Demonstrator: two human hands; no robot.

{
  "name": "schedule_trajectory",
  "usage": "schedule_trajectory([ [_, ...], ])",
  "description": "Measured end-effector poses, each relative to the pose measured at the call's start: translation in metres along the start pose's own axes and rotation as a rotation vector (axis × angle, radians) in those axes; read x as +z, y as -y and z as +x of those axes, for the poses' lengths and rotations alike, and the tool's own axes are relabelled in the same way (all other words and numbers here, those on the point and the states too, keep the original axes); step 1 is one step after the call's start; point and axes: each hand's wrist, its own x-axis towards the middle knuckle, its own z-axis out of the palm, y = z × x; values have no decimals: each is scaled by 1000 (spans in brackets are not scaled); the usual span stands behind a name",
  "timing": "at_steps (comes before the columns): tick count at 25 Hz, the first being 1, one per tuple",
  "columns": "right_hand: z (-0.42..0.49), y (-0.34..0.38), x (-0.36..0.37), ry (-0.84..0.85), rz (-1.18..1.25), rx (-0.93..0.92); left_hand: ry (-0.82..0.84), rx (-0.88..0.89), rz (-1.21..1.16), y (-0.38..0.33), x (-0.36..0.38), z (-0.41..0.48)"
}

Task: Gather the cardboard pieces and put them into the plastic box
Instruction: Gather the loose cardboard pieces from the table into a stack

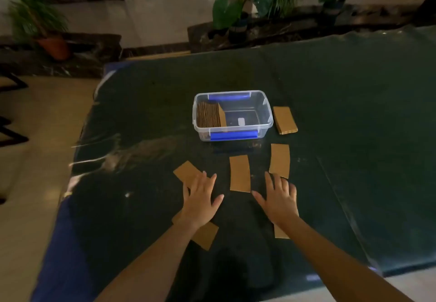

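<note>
A clear plastic box (267, 122) with blue clips stands mid-table. A stack of cardboard pieces (208, 115) stands on edge in its left end. Several flat brown cardboard pieces lie around: a small stack (284, 120) right of the box, one piece (240, 173) in the middle, one (280, 160) to its right, and one (186, 171) at the left. My left hand (200, 197) is spread flat, fingertips over the left piece, and its wrist covers another piece (205, 234). My right hand (279, 197) is spread too, fingertips at the right piece's near edge, with a piece (280, 233) under the wrist.
The table (354, 112) is dark green under a shiny plastic sheet, its left edge dropping to a pale tiled floor. Potted plants (47, 30) stand on dark ledges beyond the far edge.
</note>
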Motion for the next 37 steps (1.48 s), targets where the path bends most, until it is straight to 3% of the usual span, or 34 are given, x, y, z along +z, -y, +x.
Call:
schedule_trajectory([
  [4, -24, -21, 14, -74, -43, 251, 53, 93, -132, 31, 9, -31],
  [8, -28, -16, 18, 37, 16, 336, 206, 221, -48, 51, 11, -60],
  [12, -12, -9, 8, 70, 270, 383, 133, 120, 0, 45, -5, -50],
  [16, 15, 0, -4, 8, 387, 383, 345, 31, -28, 48, -17, -38],
  [18, 43, 0, -13, -93, 412, 397, 287, -95, -259, 49, -21, -32],
  [21, 90, -10, -28, -88, 389, 486, -10, -570, -719, 35, -33, 2],
  [23, 111, -17, -28, -50, 348, 564, -180, -737, -631, 26, -34, 32],
  [25, 120, -21, -24, -63, 357, 642, -222, -862, -466, 16, -31, 52],
  [27, 127, -22, -24, -58, 431, 714, -230, -920, -444, 9, -28, 62],
  [31, 138, -28, -34, 20, 619, 798, -321, -918, -679, -2, -30, 71],
  [34, 133, -31, -35, 28, 710, 646, -409, -710, -791, -12, -32, 76],
  [37, 114, -12, -35, 52, 960, 434, -304, -484, -823, -40, -29, 85],
])
